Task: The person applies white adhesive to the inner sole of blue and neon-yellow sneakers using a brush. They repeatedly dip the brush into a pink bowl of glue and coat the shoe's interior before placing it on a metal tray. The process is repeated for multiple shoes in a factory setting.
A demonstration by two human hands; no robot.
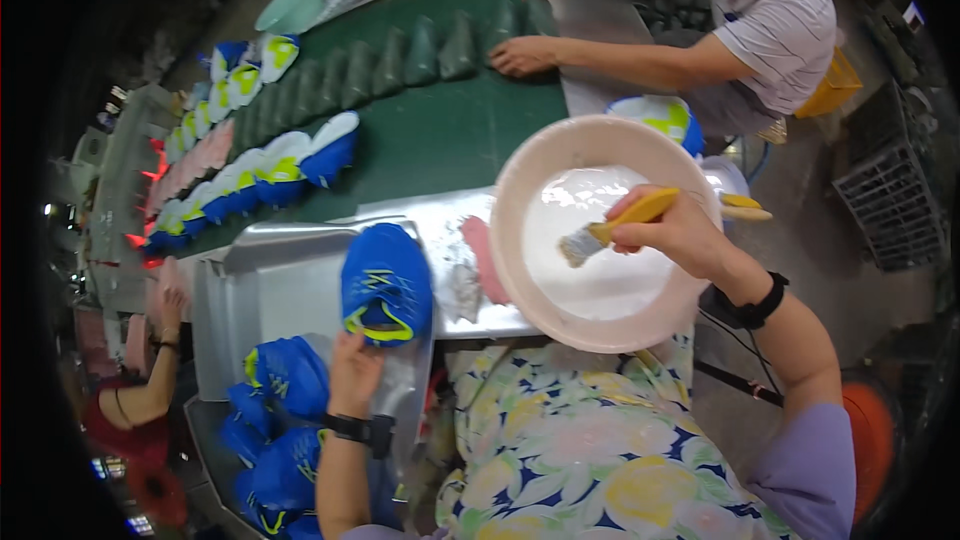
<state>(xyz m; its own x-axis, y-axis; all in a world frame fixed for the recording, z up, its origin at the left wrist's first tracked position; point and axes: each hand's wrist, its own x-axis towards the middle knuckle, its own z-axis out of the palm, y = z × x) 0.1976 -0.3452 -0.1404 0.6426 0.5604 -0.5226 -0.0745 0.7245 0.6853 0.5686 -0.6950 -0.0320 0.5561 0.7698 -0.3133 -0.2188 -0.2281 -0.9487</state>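
Observation:
In my right hand (672, 232) is a wide brush (640, 212) with a yellow handle. Its whitish, coated bristles hang over a pale pink basin (512, 270) that holds white liquid (600, 285). My left hand (355, 372) grips a blue shoe upper (385, 265) by its heel opening, where lime-green lining shows. The upper lies toe away from me above the edge of a metal tray (262, 255). More blue shoe uppers (288, 380) are heaped below and to the left, partly behind my forearm.
Across a green conveyor belt (440, 130) runs a row of dark shoe lasts (390, 62), beside rows of blue-and-white uppers (283, 165). A co-worker (770, 30) at the far right touches the lasts. A pink cloth (483, 260) lies left of the basin; a dark crate (900, 180) stands right.

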